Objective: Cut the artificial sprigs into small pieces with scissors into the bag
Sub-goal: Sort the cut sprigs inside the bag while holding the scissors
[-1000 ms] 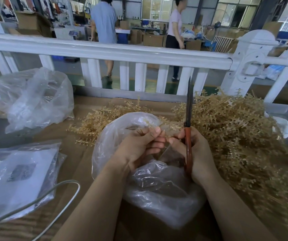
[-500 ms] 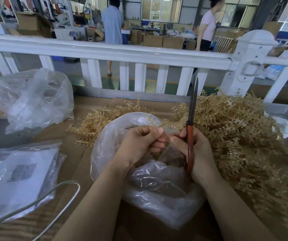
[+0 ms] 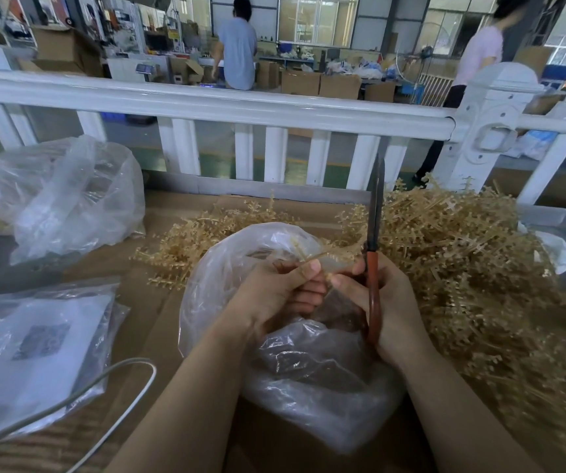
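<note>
Head view:

- No brand or writing can be read; a dark printed patch is seen on a white sheet inside a flat plastic packet (image 3: 36, 343), well to the left of the hands, but it is too blurred to read.
- The left hand (image 3: 274, 295) is closed around the stem of a tan artificial sprig (image 3: 322, 254), pinched between thumb and fingers; the sprig is seen running up and to the right from the grip, toward the scissors.
- The right hand (image 3: 387, 308) is wrapped around the red handles of the scissors (image 3: 374, 233), with the blades held together and pointed upward, away from the person.
- The two hands are held just beside each other, fingertips almost touching, over the mouth of the clear plastic bag (image 3: 309, 380).
- The bag is lying directly under and in front of the grip, on brown cardboard (image 3: 159, 308); dark contents can be made out through the plastic, but not identified.
- A large pile of uncut sprigs (image 3: 472, 274) is heaped to the right of the scissors hand and behind the bag.
- A crumpled clear bag (image 3: 70, 199) is seen far left of the grip, below a white railing (image 3: 206, 104).
- A grey cable (image 3: 104, 390) is looped below the left forearm.
</note>
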A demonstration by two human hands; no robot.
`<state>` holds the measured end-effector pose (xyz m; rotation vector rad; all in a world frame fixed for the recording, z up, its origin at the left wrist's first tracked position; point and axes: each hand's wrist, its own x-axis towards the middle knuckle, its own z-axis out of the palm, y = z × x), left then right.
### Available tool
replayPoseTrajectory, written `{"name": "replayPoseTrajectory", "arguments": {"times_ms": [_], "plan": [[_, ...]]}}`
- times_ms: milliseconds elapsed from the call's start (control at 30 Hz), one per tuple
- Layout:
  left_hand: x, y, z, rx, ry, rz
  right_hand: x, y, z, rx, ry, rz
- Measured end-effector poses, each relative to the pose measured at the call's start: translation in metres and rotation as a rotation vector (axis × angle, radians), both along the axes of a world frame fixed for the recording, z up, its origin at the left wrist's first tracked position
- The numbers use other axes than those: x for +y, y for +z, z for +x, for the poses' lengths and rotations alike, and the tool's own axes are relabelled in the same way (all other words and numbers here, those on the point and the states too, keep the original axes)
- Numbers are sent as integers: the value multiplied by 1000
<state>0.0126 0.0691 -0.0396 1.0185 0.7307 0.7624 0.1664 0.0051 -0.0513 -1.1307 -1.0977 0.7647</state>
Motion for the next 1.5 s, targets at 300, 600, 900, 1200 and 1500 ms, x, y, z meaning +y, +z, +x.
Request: {"name": "replayPoseTrajectory", "arguments": {"times_ms": [300,600,900,1200,1500], "plan": [[-1,3,-5,-90,-39,22,1,2,3,190,149,-16],[-1,3,-8,-99,-48,175,1,2,6,183,144,-14],[-2,3,-9,-127,-55,174,-1,4,6,191,182,-2],[-2,2,-8,-153,-68,143,-5,10,3,231,204,3],[-2,4,-6,-149,-72,170,-6,12,3,236,201,8]]}}
